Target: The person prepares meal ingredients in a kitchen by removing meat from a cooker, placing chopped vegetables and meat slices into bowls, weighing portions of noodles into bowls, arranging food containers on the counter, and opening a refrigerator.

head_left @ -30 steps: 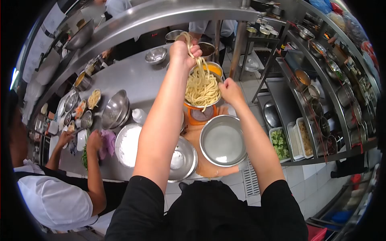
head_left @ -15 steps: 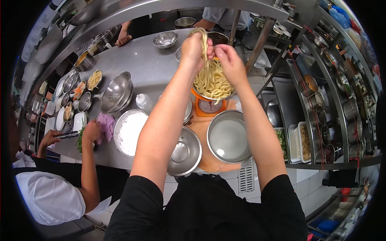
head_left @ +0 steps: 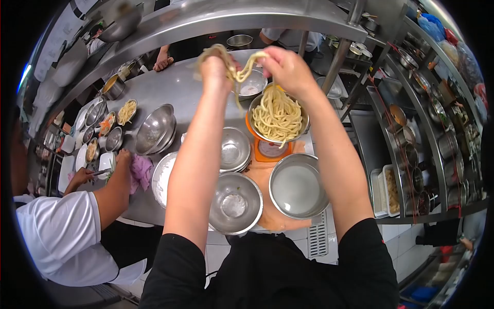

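Note:
My left hand point(head_left: 215, 72) is closed around a loose bundle of thick pale noodles point(head_left: 240, 76), held above the counter and slightly blurred. One strand stretches from it to my right hand point(head_left: 283, 66), whose fingers pinch its end. Below my right hand a metal bowl point(head_left: 304, 130) holds a heap of the same noodles point(head_left: 278, 114). This bowl rests on an orange scale point(head_left: 272, 149). Nearer to me stand a round pan of cloudy liquid point(head_left: 298, 184) and a metal bowl point(head_left: 235, 202) with a little white matter in it.
A bowl of white powder point(head_left: 163, 180) and stacked metal bowls point(head_left: 156, 130) stand to the left. At far left a co-worker point(head_left: 67, 232) works beside a purple cloth point(head_left: 140, 172). A steel shelf point(head_left: 247, 19) crosses the top; racks with pans point(head_left: 411, 149) stand right.
My left hand has moved left with its noodles, away from the noodle bowl. My right hand, beside it half a second ago, now pinches a strand stretched between them. The view has shifted slightly.

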The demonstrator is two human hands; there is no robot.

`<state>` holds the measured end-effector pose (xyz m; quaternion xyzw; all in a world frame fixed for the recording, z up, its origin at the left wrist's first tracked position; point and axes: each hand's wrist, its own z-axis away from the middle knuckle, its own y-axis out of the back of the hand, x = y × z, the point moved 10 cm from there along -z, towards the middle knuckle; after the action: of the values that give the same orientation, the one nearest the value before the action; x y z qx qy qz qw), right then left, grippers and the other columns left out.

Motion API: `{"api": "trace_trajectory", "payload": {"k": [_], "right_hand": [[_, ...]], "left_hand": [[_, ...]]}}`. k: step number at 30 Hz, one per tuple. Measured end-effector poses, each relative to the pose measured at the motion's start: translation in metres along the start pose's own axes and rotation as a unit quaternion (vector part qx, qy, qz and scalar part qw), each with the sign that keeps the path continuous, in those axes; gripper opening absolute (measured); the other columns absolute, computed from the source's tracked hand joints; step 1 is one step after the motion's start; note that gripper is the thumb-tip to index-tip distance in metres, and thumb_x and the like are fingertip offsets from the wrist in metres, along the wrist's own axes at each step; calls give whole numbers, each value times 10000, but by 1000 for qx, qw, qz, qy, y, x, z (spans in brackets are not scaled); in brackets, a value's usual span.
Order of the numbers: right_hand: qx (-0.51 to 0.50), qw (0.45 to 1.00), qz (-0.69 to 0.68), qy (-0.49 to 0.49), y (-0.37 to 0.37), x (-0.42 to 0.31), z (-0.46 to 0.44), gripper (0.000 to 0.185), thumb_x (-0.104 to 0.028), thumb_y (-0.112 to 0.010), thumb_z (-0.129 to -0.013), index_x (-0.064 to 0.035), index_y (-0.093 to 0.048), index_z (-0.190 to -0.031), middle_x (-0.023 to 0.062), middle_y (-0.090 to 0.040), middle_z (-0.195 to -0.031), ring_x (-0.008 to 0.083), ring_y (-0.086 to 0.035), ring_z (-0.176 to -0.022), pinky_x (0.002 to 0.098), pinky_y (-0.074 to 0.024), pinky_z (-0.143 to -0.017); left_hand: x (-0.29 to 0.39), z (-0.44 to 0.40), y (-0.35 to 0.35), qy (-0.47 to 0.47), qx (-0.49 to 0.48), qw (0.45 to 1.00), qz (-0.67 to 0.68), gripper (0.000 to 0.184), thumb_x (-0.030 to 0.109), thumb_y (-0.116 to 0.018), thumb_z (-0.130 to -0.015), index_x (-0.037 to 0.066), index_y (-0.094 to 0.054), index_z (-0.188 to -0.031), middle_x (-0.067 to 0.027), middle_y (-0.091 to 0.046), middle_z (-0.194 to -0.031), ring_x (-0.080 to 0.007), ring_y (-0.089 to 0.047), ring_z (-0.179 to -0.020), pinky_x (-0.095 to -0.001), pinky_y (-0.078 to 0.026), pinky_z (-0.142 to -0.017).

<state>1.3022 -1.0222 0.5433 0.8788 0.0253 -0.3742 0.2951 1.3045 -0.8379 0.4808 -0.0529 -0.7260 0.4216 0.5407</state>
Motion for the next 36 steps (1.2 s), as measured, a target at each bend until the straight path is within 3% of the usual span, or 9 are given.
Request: {"api": "trace_trajectory", "payload": {"k": [4, 7, 9, 12, 14, 22, 24, 31, 36], "right_hand": [[87, 993, 75, 38, 26, -52, -14, 261, -298, -541, -903, -94, -683, -982, 152, -690, -864, 360, -660, -823, 444, -507, -705], [87, 984, 146, 47, 7, -32, -21, 315, -298, -556, -908, -72, -680, -1089, 153, -700, -884, 301, -680, -812, 376, -520, -720], [61, 980, 188, 1, -4, -14, -26, 351, -352, -584, -883, -91, -690, -1093, 185, -684, -984, 334, -670, -870, 396, -519, -777], [-31, 987, 91, -127, -19, 31, -16, 381, -324, -614, -856, -51, -680, -1113, 165, -700, -962, 285, -680, -851, 378, -517, -784], [-110, 977, -104, -147, -43, 54, 3, 404, -258, -625, -835, 2, -649, -1143, 115, -694, -981, 207, -657, -895, 346, -505, -816], [-33, 984, -129, -115, -41, 104, 45, 451, -194, -642, -812, 10, -585, -1210, 124, -676, -1043, 201, -641, -963, 324, -496, -850], [-64, 978, -154, -125, -53, 104, 53, 449, -211, -654, -824, -12, -574, -1218, 101, -682, -993, 164, -640, -842, 299, -510, -761], [-208, 961, -81, -165, -67, 91, 53, 236, -219, -604, -922, -56, -662, -1081, -10, -632, -787, 54, -524, -623, 218, -441, -550], [-96, 990, -17, -100, -24, 52, 14, 226, -241, -564, -925, -78, -710, -980, 8, -640, -694, 108, -566, -578, 275, -454, -538]], "left_hand": [[-23, 36, -40, 31, -101, 993, -45, 221, 231, -488, -973, 51, -596, -1043, -132, -636, -890, -245, -643, -731, -431, -554, -698], [-50, 45, -51, 56, -81, 994, 48, 236, 273, -516, -963, 62, -609, -1014, -119, -643, -869, -227, -643, -730, -419, -548, -740], [-71, 40, -40, 83, -40, 992, 81, 258, 329, -519, -954, 94, -625, -945, -76, -633, -765, -185, -608, -611, -351, -519, -574], [-100, 41, -32, 173, -118, 978, 15, 245, 352, -514, -931, 142, -624, -866, 5, -584, -631, -104, -462, -403, -263, -289, -328], [-112, 32, -13, 181, -112, 977, 1, 239, 332, -501, -930, 137, -621, -860, -2, -589, -641, -104, -463, -402, -260, -301, -332], [-109, 32, 11, 194, 6, 980, 55, 423, 437, -361, -1006, 91, -551, -856, -20, -530, -609, -122, -388, -362, -257, -297, -324], [-104, 27, 14, 196, 10, 979, 63, 454, 476, -341, -1011, 103, -543, -849, -18, -522, -604, -126, -379, -362, -253, -304, -330], [4, 17, -26, 106, -159, 972, 139, 438, 461, -403, -997, 121, -492, -737, 19, -412, -519, -88, -267, -332, -258, -243, -339], [35, 11, -18, 107, -147, 970, 160, 475, 454, -363, -1008, 110, -496, -709, 17, -387, -502, -109, -287, -357, -273, -211, -357]]}}
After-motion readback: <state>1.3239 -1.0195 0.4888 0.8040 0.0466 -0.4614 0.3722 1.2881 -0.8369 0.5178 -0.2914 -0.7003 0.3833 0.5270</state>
